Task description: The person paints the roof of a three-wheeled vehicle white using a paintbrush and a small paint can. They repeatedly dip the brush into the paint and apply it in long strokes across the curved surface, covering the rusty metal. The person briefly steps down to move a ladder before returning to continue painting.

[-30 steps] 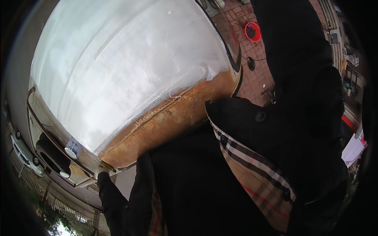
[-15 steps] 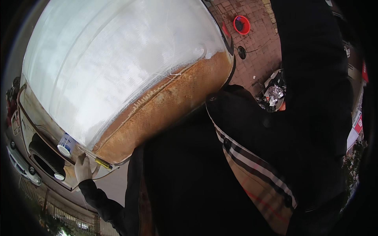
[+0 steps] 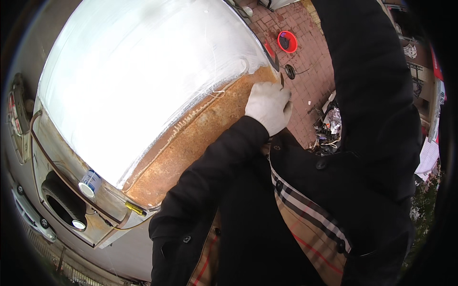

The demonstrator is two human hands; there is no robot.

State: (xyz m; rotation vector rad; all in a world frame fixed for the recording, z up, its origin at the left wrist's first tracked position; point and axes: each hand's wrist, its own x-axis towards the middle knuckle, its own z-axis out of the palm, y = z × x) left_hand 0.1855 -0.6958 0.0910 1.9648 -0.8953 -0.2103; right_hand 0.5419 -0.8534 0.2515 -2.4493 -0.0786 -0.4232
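My left hand (image 3: 268,107), in a whitish glove, is at the right end of a rusty brown strip (image 3: 191,138) along the near edge of a white-coated vehicle roof (image 3: 143,86). The fingers are curled closed; what they hold, if anything, is hidden. Its black sleeve crosses in front of my body from the lower left. The right sleeve (image 3: 377,95) stretches up past the upper edge, leaving the right hand out of view. At the roof's lower left corner lie a blue and white can (image 3: 89,184) and a yellow-handled tool (image 3: 135,208).
A thin white strand (image 3: 217,91) trails over the roof. Below its left side are a bent rail (image 3: 59,171) and a dark tyre (image 3: 62,198). On the red paving, a red bucket (image 3: 287,49) and a litter heap (image 3: 331,125) stand to the right. Cars are parked far left.
My left hand has moved from beside the can and the yellow-handled tool, rightward across to the far end of the rusty strip. The view has shifted slightly.
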